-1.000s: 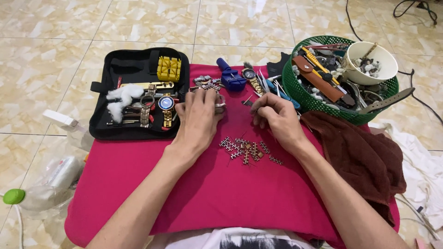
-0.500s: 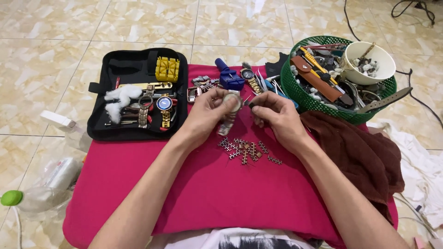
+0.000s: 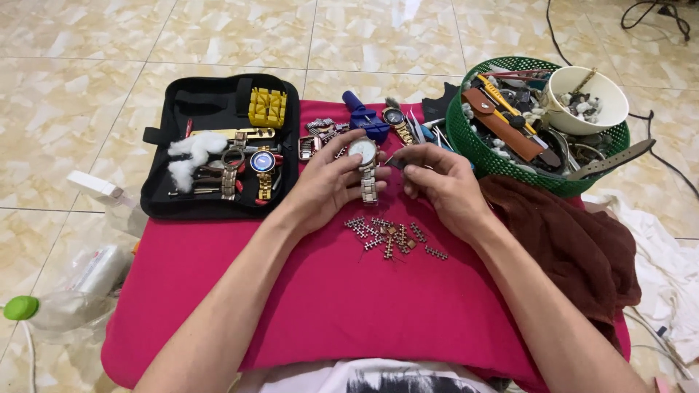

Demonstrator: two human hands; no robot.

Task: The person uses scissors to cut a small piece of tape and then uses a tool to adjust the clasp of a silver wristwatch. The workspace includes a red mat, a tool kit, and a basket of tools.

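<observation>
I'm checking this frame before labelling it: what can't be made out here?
- Head view: the small tool in the right hand is mostly hidden by fingers.
- Wristwatch in the left hand: dial too small.
- Loose links: count unclear.
- Green basket: cluttered contents.

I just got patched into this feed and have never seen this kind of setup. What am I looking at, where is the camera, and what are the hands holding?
There is no machine here: these are a person's two bare hands, filmed by a camera worn on the head and looking down. The person sits at a red cushion on a tiled floor.

The left hand holds a silver wristwatch with a pale dial and a metal band. The right hand pinches a small dark piece next to it; it is too small to identify.

Loose metal band links lie on the cushion below the hands. To the left is an open black tool case with watches and a yellow block. To the right is a green basket of tools and straps with a white bowl, and a brown cloth.
</observation>
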